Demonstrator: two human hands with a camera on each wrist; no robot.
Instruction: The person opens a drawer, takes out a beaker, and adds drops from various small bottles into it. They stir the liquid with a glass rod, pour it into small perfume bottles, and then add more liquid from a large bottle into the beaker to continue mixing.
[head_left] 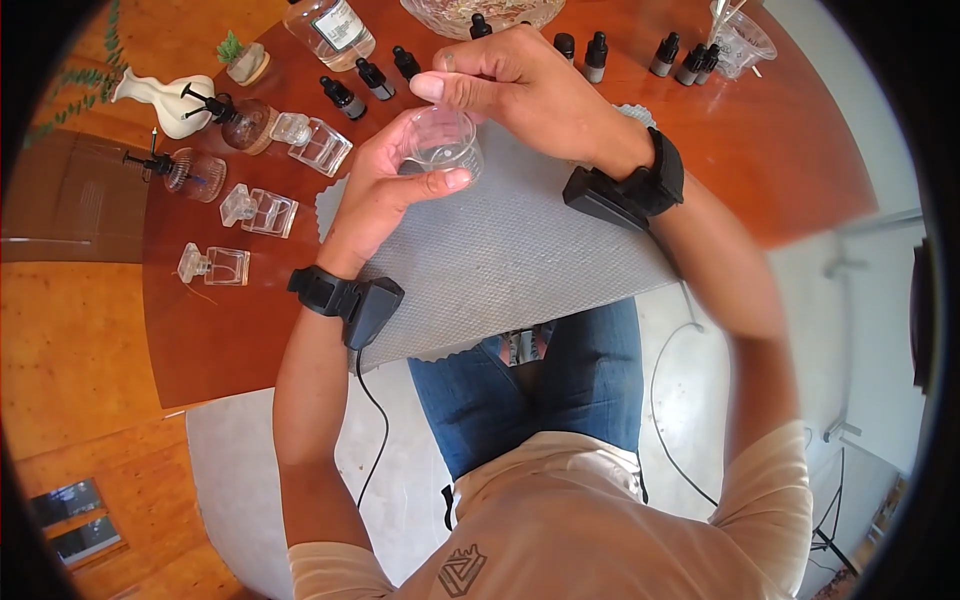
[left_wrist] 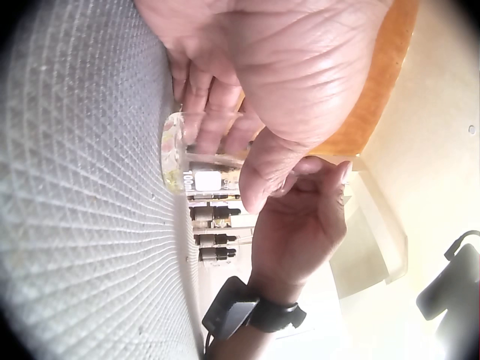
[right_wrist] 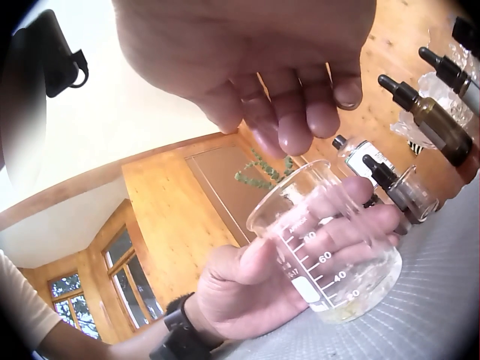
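A clear glass beaker [right_wrist: 330,255] with white volume marks holds a little pale liquid at its bottom. My left hand [head_left: 385,185] grips its side, thumb toward me and fingers round the far side. In the right wrist view the beaker leans, low over the grey mat [head_left: 500,250]. My right hand [head_left: 520,95] is above the beaker's rim, thumb and fingers brought together. A small clear tip, like that of a thin glass rod [head_left: 448,62], shows at these fingertips; the rest of it is hard to make out. The right wrist view shows curled fingers [right_wrist: 296,135] over the rim.
Black-capped dropper bottles [head_left: 343,97] line the table's back. Square glass perfume bottles [head_left: 270,212] and pump bottles [head_left: 195,175] stand left, near a white vase [head_left: 165,100]. A large labelled bottle [head_left: 335,35] and a cut-glass bowl [head_left: 480,12] are behind; a plastic cup [head_left: 742,45] stands at right.
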